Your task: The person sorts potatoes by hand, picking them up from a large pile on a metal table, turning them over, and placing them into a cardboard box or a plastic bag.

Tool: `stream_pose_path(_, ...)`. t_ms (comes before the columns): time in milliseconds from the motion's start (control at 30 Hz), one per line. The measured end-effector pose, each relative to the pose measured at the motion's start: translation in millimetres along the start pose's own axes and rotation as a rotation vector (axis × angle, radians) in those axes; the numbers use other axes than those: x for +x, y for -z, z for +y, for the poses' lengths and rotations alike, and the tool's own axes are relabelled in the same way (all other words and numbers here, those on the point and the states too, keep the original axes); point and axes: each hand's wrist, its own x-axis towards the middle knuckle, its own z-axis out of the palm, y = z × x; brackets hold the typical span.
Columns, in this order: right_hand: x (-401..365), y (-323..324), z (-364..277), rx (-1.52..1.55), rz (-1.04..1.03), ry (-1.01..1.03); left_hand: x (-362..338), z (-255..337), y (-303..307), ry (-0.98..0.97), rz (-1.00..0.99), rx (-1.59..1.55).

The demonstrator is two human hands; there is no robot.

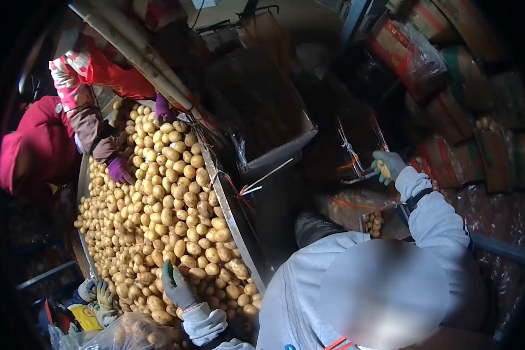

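Note:
My left hand (179, 287), in a grey and green work glove, is over the near part of a big heap of potatoes (181, 198). Its fingers are stretched out and apart, with no potato visible in them. Out to the right, my right hand (389, 165) is closed around a yellowish potato (384, 170). That hand is beside a dark frame with bent bars (359, 169). Below it is a box (398, 220) with several potatoes inside. The heap lies in a large bin with a metal rim (230, 224).
Across the bin, a person's purple glove (121, 170) touches potatoes; another purple glove (164, 109) is near the bars (143, 61). At lower left are a co-worker's grey gloves (105, 297) and a plastic bag (137, 332). Cartons (449, 160) are stacked at right.

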Motion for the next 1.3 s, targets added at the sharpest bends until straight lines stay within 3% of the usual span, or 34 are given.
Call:
stream_pose_path(133,1,13,53,-0.286,-0.411,-0.347,4,-2,-2,-0.016,0.010,0.039)
stream_pose_path(200,-22,14,78,-0.464,-0.456,-0.187,7,-15,-2,-0.010,0.022,-0.003)
stream_pose_path(233,-16,10,87,-0.468,-0.462,-0.436,8,-17,-1,-0.041,0.002,0.054)
stream_pose_path(267,-11,12,104,-0.422,-0.489,-0.517,9,-18,1,-0.072,-0.013,0.112)
stream_pose_path(367,-40,9,122,-0.405,-0.459,-0.333,14,-19,0,-0.040,-0.021,0.092)
stream_pose_path(767,-67,0,161,-0.441,-0.443,-0.381,20,-35,6,-0.046,-0.053,0.097)
stream_pose_path(1033,-70,-6,157,-0.520,-0.465,-0.386,7,-12,-7,-0.117,-0.028,0.133)
stream_pose_path(1067,-70,-11,152,-0.541,-0.472,-0.389,15,-37,-2,-0.212,-0.022,0.234)
stream_pose_path(1133,-65,-13,142,-0.589,-0.491,-0.411,12,-35,-6,-0.211,-0.007,0.188)
stream_pose_path(1200,-67,-17,119,-0.644,-0.499,-0.450,12,-25,-5,-0.213,0.005,0.183)
stream_pose_path(1300,-88,-49,39,-0.693,-0.600,-0.422,10,-7,-2,-0.044,0.021,-0.031)
